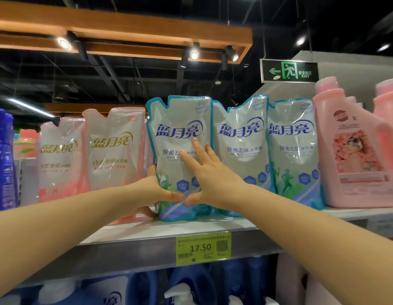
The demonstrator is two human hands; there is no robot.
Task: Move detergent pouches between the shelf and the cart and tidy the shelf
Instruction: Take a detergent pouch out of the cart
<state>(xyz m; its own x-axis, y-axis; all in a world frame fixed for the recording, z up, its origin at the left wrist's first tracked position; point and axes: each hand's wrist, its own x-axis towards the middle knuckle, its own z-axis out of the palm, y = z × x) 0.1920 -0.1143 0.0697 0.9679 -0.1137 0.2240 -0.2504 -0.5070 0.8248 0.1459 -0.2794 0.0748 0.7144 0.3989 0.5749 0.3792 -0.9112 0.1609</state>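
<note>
Three blue-edged detergent pouches stand upright side by side on the top shelf (pixel 169 233). My left hand (pixel 154 192) grips the left edge of the nearest blue pouch (pixel 180 119), thumb across its lower front and fingers behind it. My right hand (pixel 204 172) lies flat on the same pouch's front, fingers straight and spread. The second blue pouch (pixel 241 139) and the third blue pouch (pixel 294 142) stand to its right. Two pink pouches (pixel 112 148) stand to the left. No cart is in view.
Pink detergent jugs (pixel 354 146) stand at the shelf's right end, and a dark blue bottle (pixel 1 159) at the left. A yellow price tag (pixel 203 248) reading 17.50 hangs on the shelf edge. Blue and white bottles (pixel 186 287) fill the shelf below. An exit sign (pixel 289 71) hangs overhead.
</note>
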